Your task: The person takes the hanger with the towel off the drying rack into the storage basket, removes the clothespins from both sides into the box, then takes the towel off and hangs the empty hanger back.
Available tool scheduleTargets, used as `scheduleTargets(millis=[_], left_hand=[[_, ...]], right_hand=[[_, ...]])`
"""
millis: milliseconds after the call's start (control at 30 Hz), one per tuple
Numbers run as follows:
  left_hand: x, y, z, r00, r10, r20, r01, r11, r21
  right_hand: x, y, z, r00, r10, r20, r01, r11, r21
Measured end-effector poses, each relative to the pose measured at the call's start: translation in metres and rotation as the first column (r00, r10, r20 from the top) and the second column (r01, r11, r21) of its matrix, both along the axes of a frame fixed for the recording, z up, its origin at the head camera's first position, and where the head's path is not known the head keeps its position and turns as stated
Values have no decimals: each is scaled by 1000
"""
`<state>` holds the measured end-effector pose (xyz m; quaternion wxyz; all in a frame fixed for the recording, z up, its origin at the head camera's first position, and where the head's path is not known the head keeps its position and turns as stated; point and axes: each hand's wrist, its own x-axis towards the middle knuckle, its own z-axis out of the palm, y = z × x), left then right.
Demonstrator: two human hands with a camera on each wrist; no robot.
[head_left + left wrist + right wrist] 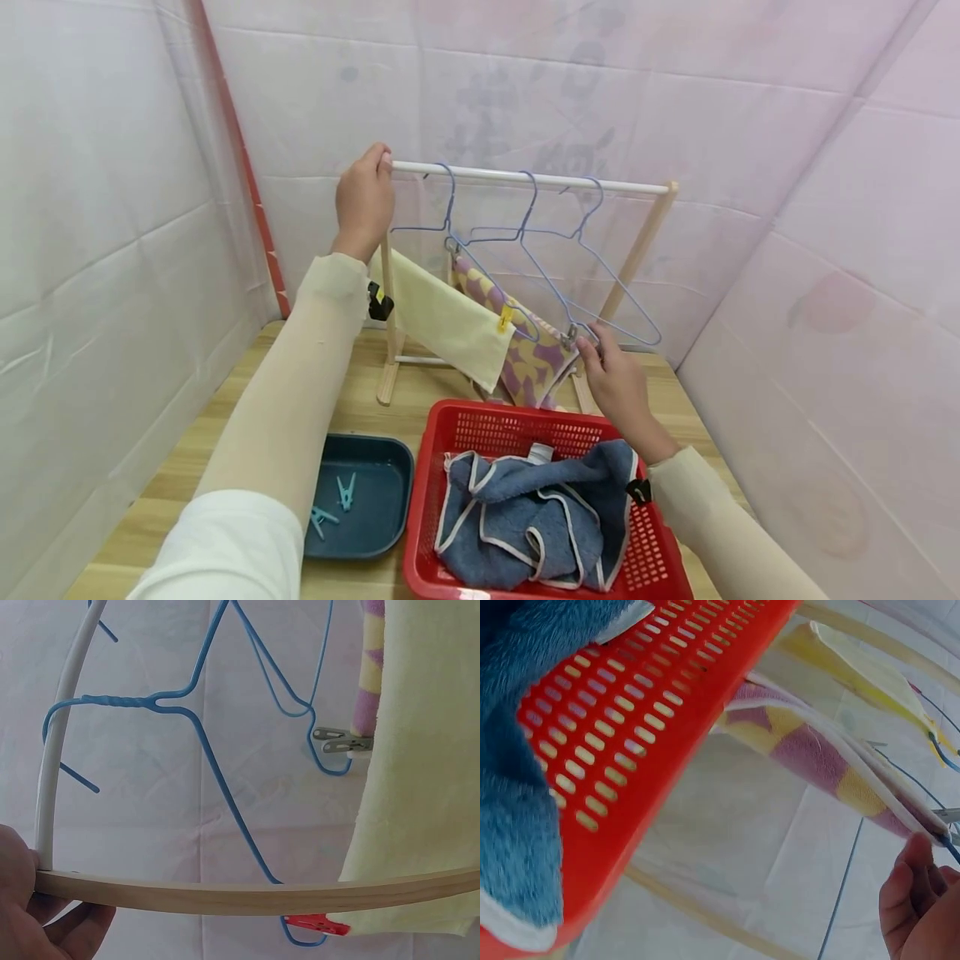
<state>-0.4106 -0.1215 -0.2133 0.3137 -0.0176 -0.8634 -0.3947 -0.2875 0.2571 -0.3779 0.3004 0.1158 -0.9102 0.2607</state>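
At the top left corner of a small drying rack (525, 177), my left hand (365, 200) grips the end of the white rail. Three blue wire hangers hang from it. My right hand (617, 379) pinches the lower right end of the middle hanger (521, 235), beside a metal clip (570, 335). This clip holds a purple-and-yellow patterned towel (536, 362), which hangs slanting; another metal clip (341, 741) grips its far end. A pale yellow cloth (450, 321) hangs from the left hanger by a yellow clip (506, 317) and a red clip (319, 924). The right hanger is bare.
In front of the rack stands a red perforated basket (442, 417) with a crumpled blue, white-edged towel (517, 508) inside. A dark teal tray (375, 533) with two light-blue clothespins (346, 492) sits left of it. White sheeting walls (847, 358) enclose the wooden table.
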Motion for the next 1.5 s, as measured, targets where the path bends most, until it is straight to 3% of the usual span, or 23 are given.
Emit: scheduleTargets(millis=[233,467,833,1200,1500], left_hand=[[0,0,-1,1000,3,-18,-3,1000,-5],[1,-1,0,1000,10,-22,-10,1000,-13],[3,1,-3,1000,-1,-8,1,1000,0],[3,2,-2,1000,-1,-5,1,1000,5],[0,2,-3,1000,-16,-8,17,1000,3]], right_hand=[[-2,-1,-3,999,35,-4,-35,992,-117],[-5,-3,-4,999,51,0,-49,946,-320],[-4,-4,0,988,-96,-119,61,961,-270],[1,12,15,979,-157,-131,104,934,-341],[23,25,17,960,-229,-160,153,910,-385]])
